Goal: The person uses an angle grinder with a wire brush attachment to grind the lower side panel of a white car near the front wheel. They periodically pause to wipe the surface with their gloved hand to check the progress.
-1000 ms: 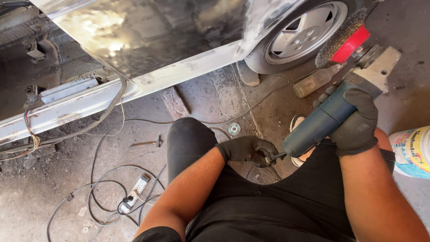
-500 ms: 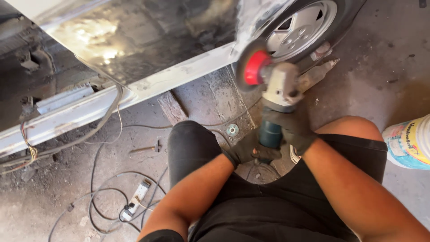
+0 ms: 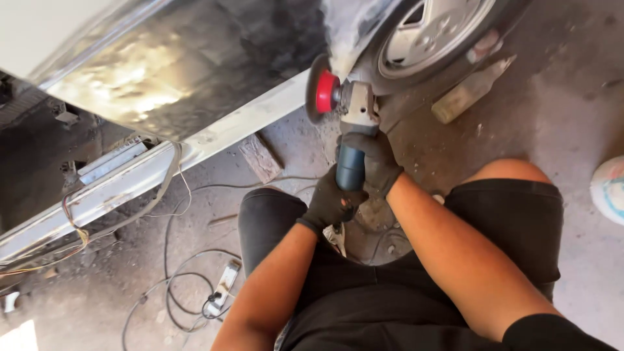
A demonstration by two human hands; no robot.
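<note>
Both hands wear dark, close-fitting work gloves: left hand (image 3: 330,203), right hand (image 3: 374,161). Forearms are bare below short black sleeves. Black shorts (image 3: 513,214) cover the thighs, with a black knee pad (image 3: 266,218) on the left leg

both gloved hands — left (image 3: 330,203), right (image 3: 372,159) — clenched, arms extended.

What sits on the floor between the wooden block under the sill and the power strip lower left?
In the head view, cables loop over bare dusty floor between the wooden block and the power strip; a small rod-like tool lies there too.
</note>
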